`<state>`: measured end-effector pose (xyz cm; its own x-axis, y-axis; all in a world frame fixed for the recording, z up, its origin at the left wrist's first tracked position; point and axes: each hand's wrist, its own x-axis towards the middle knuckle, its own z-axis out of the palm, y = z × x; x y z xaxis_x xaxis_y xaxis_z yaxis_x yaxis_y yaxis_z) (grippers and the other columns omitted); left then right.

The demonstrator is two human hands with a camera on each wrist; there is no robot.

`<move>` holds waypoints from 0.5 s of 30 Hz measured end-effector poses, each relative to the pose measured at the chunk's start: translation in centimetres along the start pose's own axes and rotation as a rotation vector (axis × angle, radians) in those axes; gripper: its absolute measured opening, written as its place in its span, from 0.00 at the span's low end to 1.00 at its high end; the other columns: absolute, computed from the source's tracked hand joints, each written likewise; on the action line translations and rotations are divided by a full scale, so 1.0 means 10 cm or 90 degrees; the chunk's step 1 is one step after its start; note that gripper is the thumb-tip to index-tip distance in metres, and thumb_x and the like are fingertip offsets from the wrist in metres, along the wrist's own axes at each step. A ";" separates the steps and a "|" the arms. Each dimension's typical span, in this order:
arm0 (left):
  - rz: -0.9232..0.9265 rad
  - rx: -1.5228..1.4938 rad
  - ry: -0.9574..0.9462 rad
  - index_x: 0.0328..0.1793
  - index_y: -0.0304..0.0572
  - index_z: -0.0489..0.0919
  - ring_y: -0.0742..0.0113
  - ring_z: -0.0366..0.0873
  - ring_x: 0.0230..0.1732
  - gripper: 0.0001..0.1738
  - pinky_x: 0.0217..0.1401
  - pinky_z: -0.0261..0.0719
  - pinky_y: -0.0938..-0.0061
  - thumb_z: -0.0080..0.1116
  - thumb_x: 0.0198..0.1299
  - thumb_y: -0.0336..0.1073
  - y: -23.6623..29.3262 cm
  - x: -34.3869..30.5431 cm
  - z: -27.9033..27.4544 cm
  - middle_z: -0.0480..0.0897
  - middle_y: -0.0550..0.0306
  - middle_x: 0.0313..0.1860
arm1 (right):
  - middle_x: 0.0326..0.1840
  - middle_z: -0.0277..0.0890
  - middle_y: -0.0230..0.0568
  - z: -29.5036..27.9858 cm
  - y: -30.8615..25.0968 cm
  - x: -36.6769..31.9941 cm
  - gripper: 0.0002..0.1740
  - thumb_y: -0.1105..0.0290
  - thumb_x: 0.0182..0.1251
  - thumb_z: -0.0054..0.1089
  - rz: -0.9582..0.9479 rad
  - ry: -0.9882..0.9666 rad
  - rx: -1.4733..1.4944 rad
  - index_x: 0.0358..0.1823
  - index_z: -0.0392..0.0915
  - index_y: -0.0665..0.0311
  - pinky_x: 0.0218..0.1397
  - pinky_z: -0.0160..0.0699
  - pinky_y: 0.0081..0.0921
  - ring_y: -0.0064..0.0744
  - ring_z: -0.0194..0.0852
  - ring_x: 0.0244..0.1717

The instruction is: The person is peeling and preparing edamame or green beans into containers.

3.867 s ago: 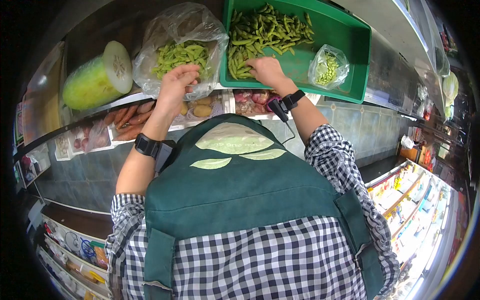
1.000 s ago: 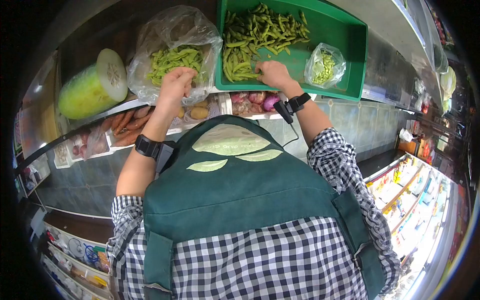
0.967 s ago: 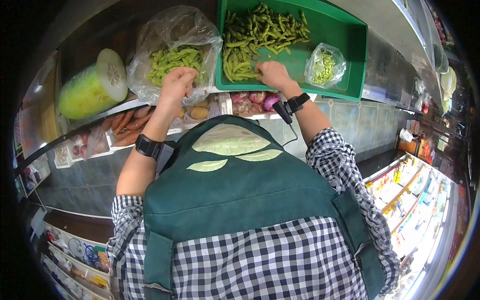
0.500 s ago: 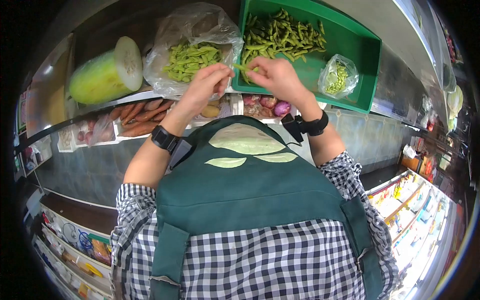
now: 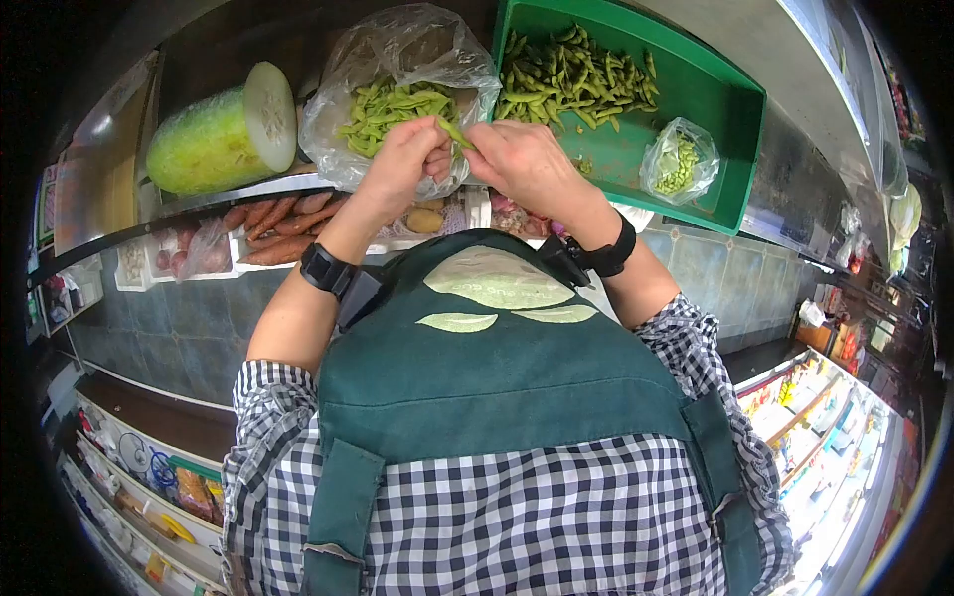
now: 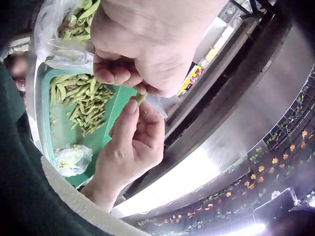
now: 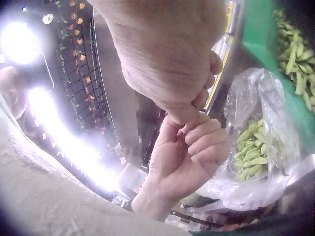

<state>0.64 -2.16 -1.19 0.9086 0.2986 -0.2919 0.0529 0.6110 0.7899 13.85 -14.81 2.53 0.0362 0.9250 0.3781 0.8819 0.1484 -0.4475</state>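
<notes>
One green pod point(image 5: 454, 132) is stretched between the two hands, in front of an opened clear bag point(image 5: 328, 129) of green pods point(image 5: 383, 111). The left hand point(image 5: 405, 164) pinches the pod's left end, its other fingers curled. At the other end the right hand point(image 5: 525, 164) holds it between thumb and fingers. In the left wrist view a bit of the pod point(image 6: 140, 98) shows between the fingertips; in the right wrist view the fingers hide it. More pods point(image 5: 576, 79) lie heaped in the green tray point(image 5: 730, 149), right of the bag.
A small bag of shelled beans point(image 5: 680, 164) sits in the tray's right part. A cut winter melon point(image 5: 214, 139) lies left of the large bag. Below the counter edge are sweet potatoes point(image 5: 288, 223), potatoes point(image 5: 425, 220) and onions point(image 5: 512, 214) in white crates.
The right hand has come out of the tray with a pod and moved left to meet the left hand. The left hand has moved right and now pinches the pod too. The view has shifted slightly.
</notes>
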 end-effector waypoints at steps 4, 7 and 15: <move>0.018 0.018 0.013 0.27 0.41 0.68 0.78 0.58 0.20 0.08 0.24 0.60 0.80 0.42 0.59 0.31 0.03 0.01 -0.03 0.62 0.67 0.19 | 0.20 0.68 0.45 0.01 0.04 0.02 0.10 0.71 0.55 0.59 -0.024 -0.018 0.030 0.33 0.67 0.66 0.28 0.69 0.39 0.48 0.70 0.25; 0.071 0.043 0.050 0.26 0.41 0.70 0.80 0.58 0.18 0.08 0.22 0.58 0.82 0.43 0.57 0.29 0.00 0.02 -0.02 0.64 0.68 0.18 | 0.20 0.68 0.45 0.04 0.03 0.04 0.10 0.71 0.55 0.59 -0.033 -0.025 0.021 0.32 0.67 0.66 0.27 0.68 0.39 0.48 0.70 0.25; 0.119 0.067 0.167 0.20 0.42 0.69 0.81 0.58 0.16 0.11 0.19 0.57 0.82 0.44 0.56 0.29 -0.04 0.08 -0.03 0.64 0.69 0.15 | 0.19 0.70 0.48 0.25 0.03 0.04 0.09 0.70 0.57 0.58 0.060 0.019 0.100 0.33 0.68 0.67 0.24 0.69 0.37 0.49 0.70 0.22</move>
<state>1.17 -1.96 -1.94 0.7696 0.5853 -0.2552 -0.0496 0.4533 0.8900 12.97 -13.51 0.57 0.1313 0.9272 0.3509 0.7898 0.1161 -0.6023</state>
